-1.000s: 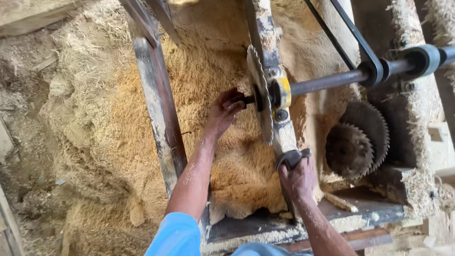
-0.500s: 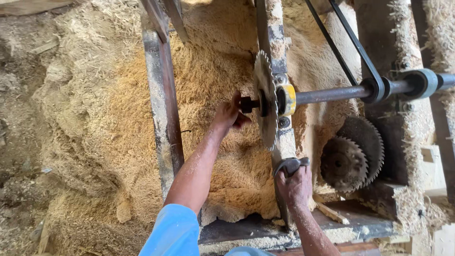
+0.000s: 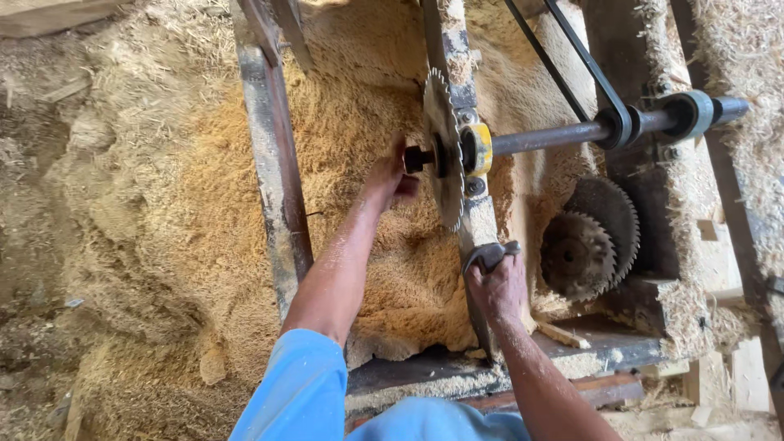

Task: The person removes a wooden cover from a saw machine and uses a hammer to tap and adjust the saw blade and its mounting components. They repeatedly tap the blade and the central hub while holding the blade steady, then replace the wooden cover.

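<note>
2 hands work at the mounted saw blade (image 3: 443,147): our left hand (image 3: 390,175) has crept closer, fingers curled at its hub nut (image 3: 416,158), while our right hand (image 3: 496,286) stays clenched around a wrench (image 3: 487,255).

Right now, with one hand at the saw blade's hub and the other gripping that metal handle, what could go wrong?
The left hand sits right beside the saw blade; a slip could drag it across the teeth. The belt is on the shaft, so any turn would spin the blade. The right hand grips a handle near loose sawdust.
</note>
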